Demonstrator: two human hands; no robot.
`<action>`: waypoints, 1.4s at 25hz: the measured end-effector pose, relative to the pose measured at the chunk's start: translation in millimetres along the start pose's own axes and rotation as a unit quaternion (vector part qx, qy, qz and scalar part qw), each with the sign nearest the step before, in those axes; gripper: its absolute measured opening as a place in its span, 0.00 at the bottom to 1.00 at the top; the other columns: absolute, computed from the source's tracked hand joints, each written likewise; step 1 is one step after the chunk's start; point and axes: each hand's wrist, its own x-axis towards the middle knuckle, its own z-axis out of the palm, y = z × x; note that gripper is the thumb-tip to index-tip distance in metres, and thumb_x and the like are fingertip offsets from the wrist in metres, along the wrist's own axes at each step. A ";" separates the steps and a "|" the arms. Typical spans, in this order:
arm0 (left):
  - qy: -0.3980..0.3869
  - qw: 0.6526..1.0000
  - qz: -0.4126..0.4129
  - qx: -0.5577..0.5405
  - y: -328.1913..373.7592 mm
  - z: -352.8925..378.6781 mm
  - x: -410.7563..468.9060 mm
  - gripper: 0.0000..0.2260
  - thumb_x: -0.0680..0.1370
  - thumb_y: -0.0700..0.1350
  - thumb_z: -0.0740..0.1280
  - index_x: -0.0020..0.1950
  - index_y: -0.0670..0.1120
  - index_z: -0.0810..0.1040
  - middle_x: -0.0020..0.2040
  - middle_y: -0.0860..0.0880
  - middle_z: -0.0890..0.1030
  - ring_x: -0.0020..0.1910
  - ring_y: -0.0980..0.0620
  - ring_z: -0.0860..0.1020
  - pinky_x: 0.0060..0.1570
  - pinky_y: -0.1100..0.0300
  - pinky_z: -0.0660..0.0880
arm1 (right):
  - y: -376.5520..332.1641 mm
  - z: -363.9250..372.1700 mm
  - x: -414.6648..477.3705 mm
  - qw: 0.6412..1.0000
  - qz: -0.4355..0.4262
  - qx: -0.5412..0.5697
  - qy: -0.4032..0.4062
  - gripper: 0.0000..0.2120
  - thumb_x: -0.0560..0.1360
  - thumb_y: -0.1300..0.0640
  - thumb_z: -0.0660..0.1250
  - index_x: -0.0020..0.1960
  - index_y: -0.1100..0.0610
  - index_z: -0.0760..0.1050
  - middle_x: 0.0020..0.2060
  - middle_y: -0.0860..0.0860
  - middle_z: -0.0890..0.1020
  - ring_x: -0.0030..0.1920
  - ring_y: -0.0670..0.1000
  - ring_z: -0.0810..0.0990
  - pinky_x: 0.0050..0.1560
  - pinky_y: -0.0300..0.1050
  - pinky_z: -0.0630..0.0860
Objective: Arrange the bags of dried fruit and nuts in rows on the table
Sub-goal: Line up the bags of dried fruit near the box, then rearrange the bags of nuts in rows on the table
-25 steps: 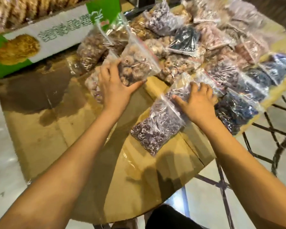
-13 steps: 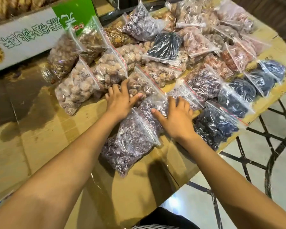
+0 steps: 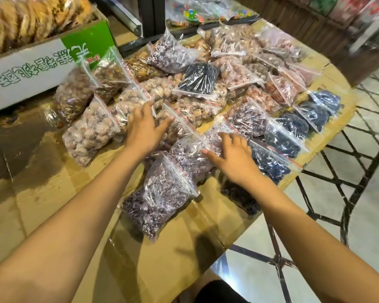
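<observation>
Several clear zip bags of dried fruit and nuts lie in slanting rows on the cardboard-covered table [image 3: 42, 193]. My left hand [image 3: 145, 127] rests with spread fingers on a bag of pale brown nuts [image 3: 175, 125], beside another pale nut bag [image 3: 90, 132]. My right hand [image 3: 232, 155] presses flat, fingers straight, on a bag of purplish fruit [image 3: 190, 154]. A second purplish bag [image 3: 160, 197] lies nearest me, half under that one. Dark blue-black bags [image 3: 282, 138] run along the right edge.
A green and white carton [image 3: 37, 68] holding biscuits stands at the back left. More bags of sweets lie behind at the top. The table's right edge drops to a tiled floor with a black metal frame [image 3: 346, 171]. Bare cardboard lies at the front left.
The pale nut bag my left hand held has been set down in the row. Both hands now lie flat on bags; the view shifted slightly.
</observation>
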 end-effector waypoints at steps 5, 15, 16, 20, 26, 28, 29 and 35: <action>-0.008 1.000 0.012 -0.002 41.5 -5.5 7.9 0.35 0.75 0.67 0.60 0.74 0.48 0.58 0.73 0.42 0.63 0.71 0.39 0.62 0.66 0.41 0.64 | 37.8 -41.0 4.5 1.000 -0.007 -0.005 0.015 0.34 0.76 0.35 0.56 0.74 0.55 0.57 0.71 0.59 0.63 0.71 0.59 0.59 0.70 0.57 0.60; 0.098 0.995 -0.010 0.028 190.0 92.4 70.3 0.34 0.76 0.63 0.63 0.72 0.42 0.62 0.68 0.34 0.66 0.68 0.35 0.63 0.67 0.45 0.61 | 222.3 -120.3 100.8 1.000 -0.009 0.001 -0.011 0.30 0.76 0.37 0.58 0.68 0.58 0.61 0.67 0.63 0.66 0.68 0.62 0.62 0.66 0.57 0.61; 0.110 0.993 -0.023 0.044 209.6 107.4 76.0 0.34 0.76 0.63 0.63 0.72 0.42 0.63 0.68 0.33 0.66 0.68 0.34 0.64 0.66 0.44 0.61 | 246.3 -131.3 112.1 1.000 -0.015 -0.002 -0.011 0.30 0.76 0.37 0.58 0.67 0.58 0.62 0.66 0.62 0.67 0.67 0.62 0.62 0.65 0.58 0.62; 0.108 0.985 -0.064 0.117 258.8 151.5 91.3 0.33 0.76 0.62 0.62 0.73 0.41 0.61 0.68 0.32 0.65 0.67 0.33 0.63 0.66 0.41 0.61 | 309.6 -167.6 158.3 0.999 -0.049 0.007 -0.013 0.31 0.76 0.39 0.60 0.70 0.57 0.61 0.65 0.62 0.68 0.67 0.63 0.63 0.64 0.57 0.65; 0.127 0.970 -0.123 0.167 274.4 176.8 134.9 0.37 0.75 0.67 0.58 0.71 0.39 0.63 0.68 0.32 0.66 0.67 0.33 0.64 0.66 0.40 0.62 | 347.4 -182.4 249.0 0.991 -0.121 0.009 -0.063 0.31 0.77 0.44 0.61 0.73 0.58 0.57 0.67 0.62 0.66 0.68 0.63 0.62 0.65 0.56 0.65; 0.151 0.965 -0.144 0.158 281.5 195.1 172.9 0.37 0.74 0.68 0.58 0.71 0.40 0.63 0.68 0.31 0.66 0.67 0.32 0.64 0.66 0.39 0.62 | 364.9 -186.3 299.6 0.988 -0.139 0.012 -0.063 0.32 0.76 0.43 0.62 0.72 0.58 0.57 0.68 0.63 0.65 0.68 0.63 0.63 0.66 0.57 0.65; 0.159 0.964 -0.146 0.157 282.2 195.3 174.9 0.37 0.74 0.68 0.59 0.70 0.39 0.64 0.67 0.31 0.67 0.66 0.32 0.65 0.66 0.39 0.62 | 365.9 -184.2 303.3 0.988 -0.140 0.017 -0.062 0.31 0.77 0.44 0.62 0.72 0.59 0.57 0.68 0.63 0.65 0.68 0.63 0.63 0.66 0.57 0.65; 0.182 0.950 -0.187 0.174 332.9 235.6 260.1 0.38 0.74 0.65 0.63 0.71 0.38 0.62 0.68 0.29 0.65 0.68 0.31 0.63 0.67 0.40 0.60 | 420.6 -213.8 422.1 0.990 -0.128 0.011 -0.052 0.36 0.74 0.38 0.63 0.72 0.59 0.57 0.69 0.62 0.64 0.70 0.63 0.61 0.68 0.58 0.63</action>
